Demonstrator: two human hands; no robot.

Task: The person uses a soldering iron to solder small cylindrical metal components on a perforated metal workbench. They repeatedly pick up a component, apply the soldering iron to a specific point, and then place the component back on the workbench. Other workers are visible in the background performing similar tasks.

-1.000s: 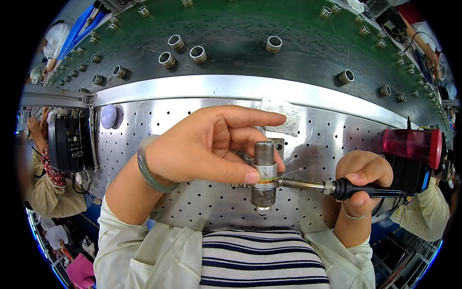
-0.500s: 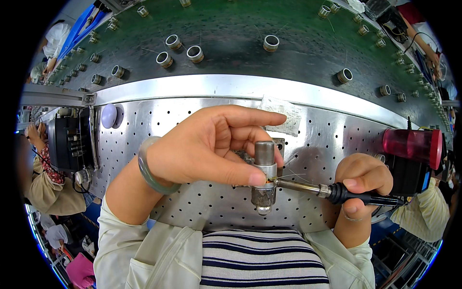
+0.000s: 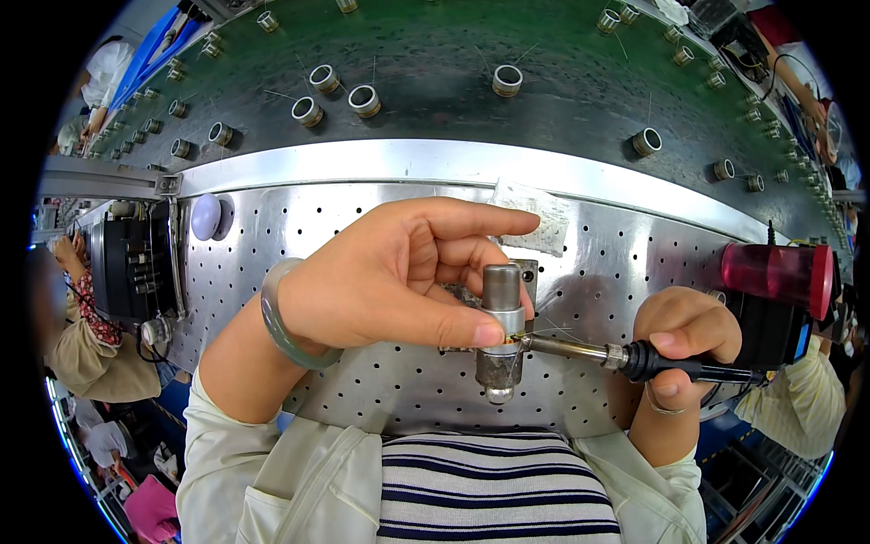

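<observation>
A short metal post (image 3: 501, 286) stands at the middle of the steel bench, with a shiny metal ring (image 3: 513, 319) around it. My left hand (image 3: 381, 272) is closed at the ring, thumb pressed to its near side, middle fingers curled behind the post, index finger stretched out. In a pen-like grip, my right hand (image 3: 691, 334) holds a soldering iron (image 3: 639, 361) by its black handle. The iron points left, its tip meeting the ring's right side beside my thumb. Thin wires stick out there. The exact contact spot is too small to make out.
Beyond the bench edge, a green belt (image 3: 435, 100) carries several metal rings with thin wires. A pale paper-like sheet (image 3: 544, 222) lies behind my left hand. At the left are a lilac knob (image 3: 206, 217) and a black device (image 3: 127, 272); a red translucent container (image 3: 770, 275) is at the right.
The post, ring and iron tip have shifted very slightly to the right with my left thumb. Rings on the belt have moved a little to the left. Both grips look unchanged.
</observation>
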